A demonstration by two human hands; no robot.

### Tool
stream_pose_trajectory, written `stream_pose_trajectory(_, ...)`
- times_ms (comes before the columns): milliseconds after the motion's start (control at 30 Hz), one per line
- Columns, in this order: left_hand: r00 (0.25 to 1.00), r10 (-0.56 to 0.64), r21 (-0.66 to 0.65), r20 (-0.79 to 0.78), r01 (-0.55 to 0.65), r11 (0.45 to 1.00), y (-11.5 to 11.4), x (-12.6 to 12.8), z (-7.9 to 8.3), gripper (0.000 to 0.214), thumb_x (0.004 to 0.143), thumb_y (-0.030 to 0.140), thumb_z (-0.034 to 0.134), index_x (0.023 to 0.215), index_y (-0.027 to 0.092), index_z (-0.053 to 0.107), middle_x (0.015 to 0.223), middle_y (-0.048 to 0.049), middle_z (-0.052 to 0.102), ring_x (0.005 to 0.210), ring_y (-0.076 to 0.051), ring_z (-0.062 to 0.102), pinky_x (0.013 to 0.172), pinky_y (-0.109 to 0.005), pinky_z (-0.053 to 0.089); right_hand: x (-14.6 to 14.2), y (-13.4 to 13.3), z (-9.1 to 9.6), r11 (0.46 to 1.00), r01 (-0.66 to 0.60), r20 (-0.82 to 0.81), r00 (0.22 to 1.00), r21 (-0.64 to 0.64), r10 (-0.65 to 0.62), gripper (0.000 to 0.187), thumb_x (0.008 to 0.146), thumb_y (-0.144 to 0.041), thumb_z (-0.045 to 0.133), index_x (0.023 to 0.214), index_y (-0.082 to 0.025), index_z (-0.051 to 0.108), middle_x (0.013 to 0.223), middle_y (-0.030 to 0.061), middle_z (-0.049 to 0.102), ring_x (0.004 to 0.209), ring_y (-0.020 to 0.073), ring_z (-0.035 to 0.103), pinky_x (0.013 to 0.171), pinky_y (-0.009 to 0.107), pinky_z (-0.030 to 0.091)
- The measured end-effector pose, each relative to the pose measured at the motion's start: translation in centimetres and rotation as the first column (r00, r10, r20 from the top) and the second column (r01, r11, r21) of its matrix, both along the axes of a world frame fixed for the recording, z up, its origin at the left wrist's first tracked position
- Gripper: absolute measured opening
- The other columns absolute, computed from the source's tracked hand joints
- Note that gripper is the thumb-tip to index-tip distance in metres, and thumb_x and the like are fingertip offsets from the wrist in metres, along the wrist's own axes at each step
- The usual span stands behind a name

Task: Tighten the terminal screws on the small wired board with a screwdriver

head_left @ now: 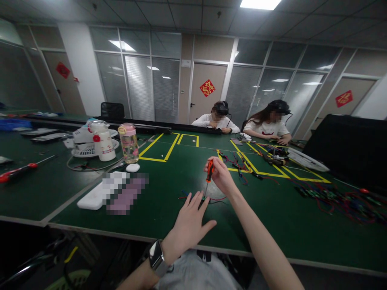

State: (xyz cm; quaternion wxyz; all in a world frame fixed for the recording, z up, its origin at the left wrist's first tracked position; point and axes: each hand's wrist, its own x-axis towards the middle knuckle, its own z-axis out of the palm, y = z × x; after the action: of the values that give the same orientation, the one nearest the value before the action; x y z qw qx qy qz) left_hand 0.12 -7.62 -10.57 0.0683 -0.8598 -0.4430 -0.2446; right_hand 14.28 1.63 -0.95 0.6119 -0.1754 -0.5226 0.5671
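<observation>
Wristwatch [156, 256] on the near wrist. Beyond it, left hand [189, 223] spread flat on the green surface [272, 225], fingertips touching a small part [203, 199] trailing red and blue wires. Right hand [219, 175] wrapped round an orange-handled screwdriver [209, 171], held upright with its tip down on that part. Step, as judged: working a screw. Turning calls for a seated tip and a pinned part.
</observation>
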Motion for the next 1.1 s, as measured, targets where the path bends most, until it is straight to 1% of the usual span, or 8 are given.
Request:
stream_pose_trajectory(200, 1.0, -0.013, -0.021, 0.001, 0.013, 1.0, 0.1, -0.1, -0.1, 0.067, 0.092, 0.063, 0.039, 0.143, 0.02, 0.039, 0.148, -0.0126, 0.042, 0.141, -0.029, 0.033, 0.114, -0.051, 0.031, 0.3, 0.2, 0.2, 0.999, -0.042, -0.044, 0.998, -0.027, 0.041, 0.021, 0.079, -0.042, 0.07, 0.083, -0.022, 0.064, 0.073, -0.0008, 0.061, 0.063, 0.012, 0.056, 0.062, 0.024, 0.047)
stream_pose_trajectory(333, 1.0, -0.012, -0.027, -0.008, 0.012, 1.0, 0.0, -0.2, 0.2, 0.067, 0.092, 0.062, 0.04, 0.143, 0.02, 0.038, 0.149, -0.0123, 0.041, 0.141, -0.029, 0.033, 0.115, -0.051, 0.029, 0.3, 0.0, 0.1, 1.0, 0.019, -0.027, 0.999, -0.016, -0.019, 0.023, 0.076, -0.043, 0.073, 0.081, -0.022, 0.065, 0.075, -0.0004, 0.06, 0.067, 0.0134, 0.056, 0.065, 0.025, 0.049)
stream_pose_trajectory(467, 1.0, -0.008, -0.03, -0.013, 0.007, 1.0, -0.3, -0.1, 0.6, 0.066, 0.092, 0.061, 0.04, 0.143, 0.019, 0.038, 0.149, -0.0125, 0.04, 0.141, -0.028, 0.033, 0.115, -0.05, 0.029, 0.4, 0.1, -0.1, 0.998, 0.069, -0.023, 0.997, -0.001, -0.069, 0.021, 0.072, -0.039, 0.077, 0.08, -0.021, 0.068, 0.081, -0.0003, 0.062, 0.07, 0.0126, 0.056, 0.069, 0.025, 0.05)
stream_pose_trajectory(600, 1.0, 0.003, -0.039, -0.026, -0.004, 0.999, -0.4, -0.1, 1.0, 0.063, 0.092, 0.058, 0.043, 0.142, 0.019, 0.04, 0.149, -0.0134, 0.041, 0.14, -0.029, 0.034, 0.114, -0.051, 0.03, 0.6, 0.1, -0.2, 0.999, -0.011, -0.033, 0.999, -0.046, 0.01, 0.024, 0.076, -0.04, 0.075, 0.091, -0.022, 0.069, 0.08, -0.0002, 0.064, 0.071, 0.012, 0.059, 0.068, 0.023, 0.05)
stream_pose_trajectory(667, 0.999, 0.004, -0.04, -0.036, -0.006, 0.999, -0.5, -0.1, 1.2, 0.062, 0.092, 0.057, 0.045, 0.141, 0.019, 0.041, 0.149, -0.014, 0.041, 0.139, -0.029, 0.035, 0.114, -0.051, 0.031, 0.5, 0.0, -0.1, 0.998, -0.05, -0.039, 0.998, -0.042, 0.049, 0.025, 0.077, -0.04, 0.073, 0.095, -0.023, 0.069, 0.081, 0.0004, 0.066, 0.071, 0.0122, 0.06, 0.069, 0.024, 0.05)
stream_pose_trajectory(833, 0.999, 0.0, -0.044, -0.047, -0.002, 0.999, -0.5, -0.1, 1.3, 0.063, 0.092, 0.057, 0.044, 0.141, 0.018, 0.042, 0.149, -0.0145, 0.04, 0.139, -0.029, 0.036, 0.113, -0.052, 0.032, 0.1, -0.5, 0.3, 0.995, -0.091, -0.048, 0.995, -0.035, 0.089, 0.02, 0.079, -0.039, 0.072, 0.085, -0.021, 0.066, 0.078, 0.0004, 0.063, 0.069, 0.0125, 0.059, 0.07, 0.026, 0.051)
stream_pose_trajectory(1033, 1.0, 0.004, -0.04, -0.031, -0.005, 0.999, -0.7, 0.0, 1.4, 0.062, 0.093, 0.056, 0.045, 0.141, 0.018, 0.042, 0.149, -0.0149, 0.039, 0.139, -0.03, 0.035, 0.113, -0.053, 0.031, 0.0, -0.7, 0.3, 1.0, -0.009, -0.051, 0.999, -0.026, 0.008, 0.023, 0.068, -0.038, 0.08, 0.077, -0.021, 0.067, 0.083, -0.0004, 0.062, 0.071, 0.0128, 0.058, 0.072, 0.027, 0.051)
stream_pose_trajectory(1100, 1.0, 0.002, -0.035, -0.028, -0.003, 0.999, -0.7, -0.1, 1.3, 0.061, 0.093, 0.055, 0.045, 0.141, 0.019, 0.042, 0.15, -0.0142, 0.039, 0.14, -0.03, 0.035, 0.114, -0.052, 0.031, 0.1, -0.6, 0.2, 0.999, -0.019, -0.03, 0.999, -0.031, 0.018, 0.023, 0.069, -0.039, 0.079, 0.08, -0.022, 0.068, 0.082, -0.0004, 0.062, 0.072, 0.0135, 0.058, 0.073, 0.028, 0.051)
